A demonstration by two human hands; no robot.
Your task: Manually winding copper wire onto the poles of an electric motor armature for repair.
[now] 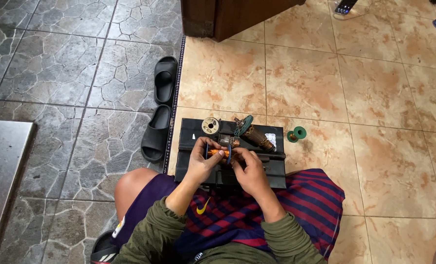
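I've got the small copper-wound armature [221, 153] up between both hands, just above the black mat [188, 166] laid on the tan tile floor [316, 88] in front of my knees. It shows orange-copper windings in the middle, with a metal end poking out past my fingers toward the top; the rest is hidden by my grip. My left hand [201, 161] is closed around its left end, thumb and fingers curled in, wrist bent inward. My right hand [247, 171] is clamped on its right end, knuckles up, fingers wrapped tight. Both forearms come out of green sleeves and meet at the middle.

Just beyond, on the mat's far edge, a round metal bearing piece [210, 125] lies flat, and beside it a bigger rusty-brown rotor [252, 134] lies tilted with a green part at its upper end. Off the mat to the right, a green spool of copper wire [296, 133] sits on the tile. To the left, a pair of black sandals [160, 107] rests along the edge of the grey stone paving [56, 73]. A dark wooden cabinet base [228, 17] stands farther ahead.
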